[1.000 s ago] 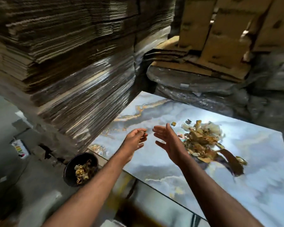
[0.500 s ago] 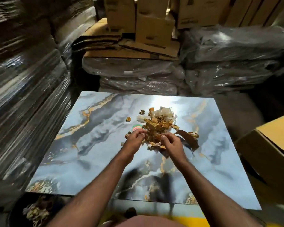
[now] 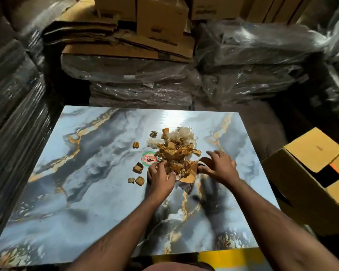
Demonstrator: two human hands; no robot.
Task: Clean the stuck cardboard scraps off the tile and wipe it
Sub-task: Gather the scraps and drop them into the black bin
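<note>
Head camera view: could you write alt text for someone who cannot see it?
Two bare hands, left hand and right hand, gather a pile of cardboard scraps in the middle of a glossy marbled blue-grey tile. A round sticker and loose scraps lie left of the pile; an open cardboard box stands at right.

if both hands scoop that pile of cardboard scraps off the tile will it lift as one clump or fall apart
The scrap pile will probably crumble: it looks like many separate small pieces, with strays already lying apart. The pieces seem light and stiff, so they would likely slide on the glossy tile. The larger flap under the near edge may help carry some.
</note>
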